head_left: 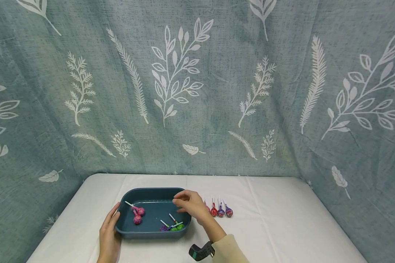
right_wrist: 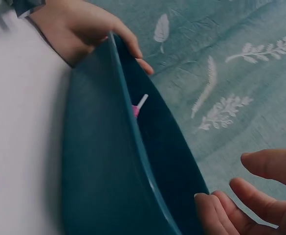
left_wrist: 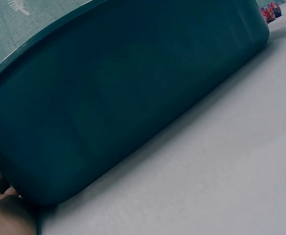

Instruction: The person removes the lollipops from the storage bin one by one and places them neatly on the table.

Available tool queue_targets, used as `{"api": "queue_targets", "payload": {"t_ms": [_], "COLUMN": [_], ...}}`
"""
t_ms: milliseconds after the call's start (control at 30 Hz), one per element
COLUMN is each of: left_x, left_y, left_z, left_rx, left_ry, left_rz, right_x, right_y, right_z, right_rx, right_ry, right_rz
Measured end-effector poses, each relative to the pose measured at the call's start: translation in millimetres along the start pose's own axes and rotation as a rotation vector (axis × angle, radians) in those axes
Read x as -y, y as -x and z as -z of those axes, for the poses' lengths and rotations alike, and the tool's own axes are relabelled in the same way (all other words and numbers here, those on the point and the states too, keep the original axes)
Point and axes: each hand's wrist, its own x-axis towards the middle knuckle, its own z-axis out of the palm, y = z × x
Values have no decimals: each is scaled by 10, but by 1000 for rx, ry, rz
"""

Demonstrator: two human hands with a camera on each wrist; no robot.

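Note:
A dark teal tray (head_left: pixel 148 235) with raised walls stands on the white-covered table. My left hand (head_left: pixel 109 232) lies against its left side, fingers extended along the wall near the rim. Over the right back corner hovers my right hand (head_left: pixel 191 205), fingers loosely bent and nothing between them; the right wrist view shows its fingertips (right_wrist: pixel 209 208) close to the rim. Inside the tray, pink lollipops (head_left: pixel 137 219) lie at the left. Green lollipops (head_left: pixel 180 227) and a purple lollipop (head_left: pixel 164 228) lie together at the front right, white sticks pointing up.
Right of the tray, a row of lollipops lies on the table: a red one (head_left: pixel 214 212), blue-purple ones (head_left: pixel 229 212), and one partly hidden behind my right wrist. A black device (head_left: pixel 200 252) is at my right wrist. A leaf-patterned curtain (head_left: pixel 197 91) hangs behind the table.

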Motion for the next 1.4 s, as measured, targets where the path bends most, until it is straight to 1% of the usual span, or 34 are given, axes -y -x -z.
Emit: {"api": "queue_targets", "payload": {"t_ms": [233, 467, 600, 767, 1100, 1233, 1400], "left_x": [-3, -7, 0, 1, -21, -21, -28], "left_y": [8, 11, 12, 14, 23, 14, 10], "left_z": [-6, -5, -2, 4, 2, -4, 9], "left_rx": [5, 6, 12, 11, 25, 25, 30], "left_ry": [24, 14, 31, 37, 36, 38, 32], "left_rz": [5, -8, -3, -2, 6, 6, 16], "right_x": [-10, 14, 53, 91, 34, 23, -5], "right_y": [-87, -169, -248, -373, -577, -625, -649], "right_z": [-199, -398, -495, -586, -763, -852, -963], "right_rx": [36, 67, 81, 117, 188, 184, 168], "right_ry": [61, 98, 131, 174, 163, 182, 257], "right_rz": [-11, -9, -24, -36, -97, -98, -91]}}
